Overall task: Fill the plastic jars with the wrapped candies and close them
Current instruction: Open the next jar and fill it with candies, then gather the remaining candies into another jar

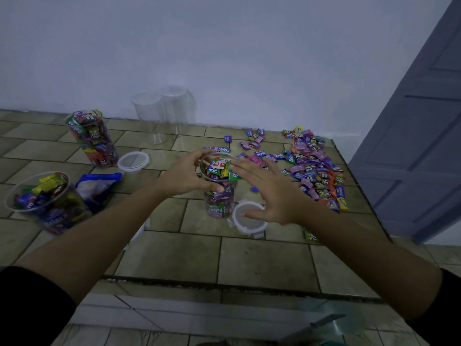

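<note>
Centrally, jar [220,203] brimful of wrapped candies [219,167], left hand [184,176] around it.

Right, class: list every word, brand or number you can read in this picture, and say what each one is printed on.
"Relaxa": green wrapper at the top of the middle jar.
"Relaxa": bottom wrapper in that jar.
"Relaxa": blue loose candy behind the jar.
Other print in the candy pile, the far left jar, the near left jar and the blue bag: too blurred to read.
No numbers or signs legible.
</note>
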